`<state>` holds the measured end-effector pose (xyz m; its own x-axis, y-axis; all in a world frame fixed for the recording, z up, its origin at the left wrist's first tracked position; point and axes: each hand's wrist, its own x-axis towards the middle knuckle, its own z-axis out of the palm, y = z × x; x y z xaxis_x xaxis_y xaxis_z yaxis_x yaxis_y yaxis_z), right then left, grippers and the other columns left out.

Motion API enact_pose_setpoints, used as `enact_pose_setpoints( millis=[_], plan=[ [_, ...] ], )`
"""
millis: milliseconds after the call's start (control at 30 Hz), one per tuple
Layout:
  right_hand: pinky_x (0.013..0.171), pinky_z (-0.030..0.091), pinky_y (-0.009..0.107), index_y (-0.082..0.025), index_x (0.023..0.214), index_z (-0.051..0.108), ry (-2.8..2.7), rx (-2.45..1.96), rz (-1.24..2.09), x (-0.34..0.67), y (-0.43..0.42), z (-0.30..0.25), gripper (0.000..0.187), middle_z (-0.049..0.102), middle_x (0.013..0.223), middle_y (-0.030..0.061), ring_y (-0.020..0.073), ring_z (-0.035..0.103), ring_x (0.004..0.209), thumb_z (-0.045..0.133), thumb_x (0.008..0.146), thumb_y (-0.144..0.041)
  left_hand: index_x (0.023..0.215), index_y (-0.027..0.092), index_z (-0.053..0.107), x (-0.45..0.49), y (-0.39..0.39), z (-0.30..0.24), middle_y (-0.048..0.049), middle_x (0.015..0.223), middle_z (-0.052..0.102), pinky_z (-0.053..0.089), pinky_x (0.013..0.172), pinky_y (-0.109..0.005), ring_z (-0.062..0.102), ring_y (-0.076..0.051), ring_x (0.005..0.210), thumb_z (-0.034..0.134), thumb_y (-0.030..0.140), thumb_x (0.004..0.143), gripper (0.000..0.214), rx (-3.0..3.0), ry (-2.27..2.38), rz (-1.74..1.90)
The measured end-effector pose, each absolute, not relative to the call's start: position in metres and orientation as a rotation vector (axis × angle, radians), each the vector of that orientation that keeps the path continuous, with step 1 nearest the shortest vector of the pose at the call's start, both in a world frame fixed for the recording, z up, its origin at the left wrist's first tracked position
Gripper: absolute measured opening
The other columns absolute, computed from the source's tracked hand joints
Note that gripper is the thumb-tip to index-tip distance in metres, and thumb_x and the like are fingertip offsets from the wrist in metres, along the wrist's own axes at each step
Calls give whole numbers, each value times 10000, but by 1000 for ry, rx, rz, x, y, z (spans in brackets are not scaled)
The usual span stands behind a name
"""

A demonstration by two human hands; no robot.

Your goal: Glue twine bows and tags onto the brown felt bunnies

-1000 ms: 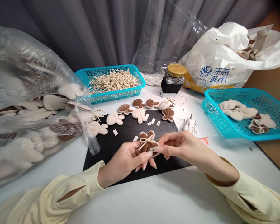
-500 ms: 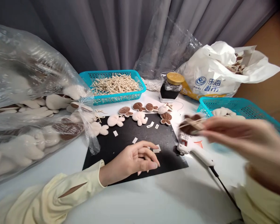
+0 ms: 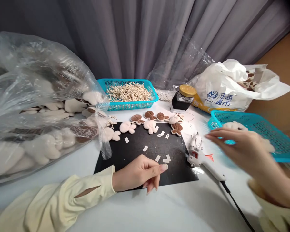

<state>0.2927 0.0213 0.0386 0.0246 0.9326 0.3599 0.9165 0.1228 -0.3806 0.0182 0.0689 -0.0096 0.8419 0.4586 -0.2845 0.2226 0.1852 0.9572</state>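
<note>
My left hand [image 3: 140,174] rests on the front edge of the black mat [image 3: 145,148], fingers loosely curled and nothing in it. Its thumb tip lies just short of two small white labels [image 3: 167,158]. My right hand [image 3: 241,148] is blurred by motion and hovers over the near left corner of the right-hand blue basket [image 3: 275,135]. Its fingers are stretched out to the left and empty. A white glue gun [image 3: 196,151] lies on the table between my hands, below the right fingertips. A cream plush piece [image 3: 234,125] shows in the basket behind that hand.
Brown and cream plush pieces [image 3: 151,125] line the mat's far edge. Behind stand a blue basket of cord bows [image 3: 130,93], a dark jar with a gold lid [image 3: 183,96] and a white shopping bag [image 3: 232,87]. A big clear bag of plush pieces [image 3: 38,106] fills the left.
My right hand took the brown piece with the bow from between both hands over to the right basket and now holds nothing. The left hand dropped onto the mat.
</note>
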Motion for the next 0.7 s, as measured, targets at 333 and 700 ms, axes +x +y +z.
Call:
enact_pose_setpoints(
  millis=[333,700],
  plan=[
    [739,510,369,-116,891,638,-2368,-1674,-159,257,86,-13,243,654,1004,163,267,634,879,417,815,-47,590,101,558,18,70,-11,-18,477,542,316,374,-150,413,-45,363,424,411,876,442,1246,548,248],
    [763,516,191,-197,941,593,-2198,-1032,584,217,16,39,179,671,984,56,111,647,871,499,844,-79,983,104,593,19,83,-14,-118,814,669,461,458,-198,622,-142,598,435,422,877,370,815,349,116]
  ],
)
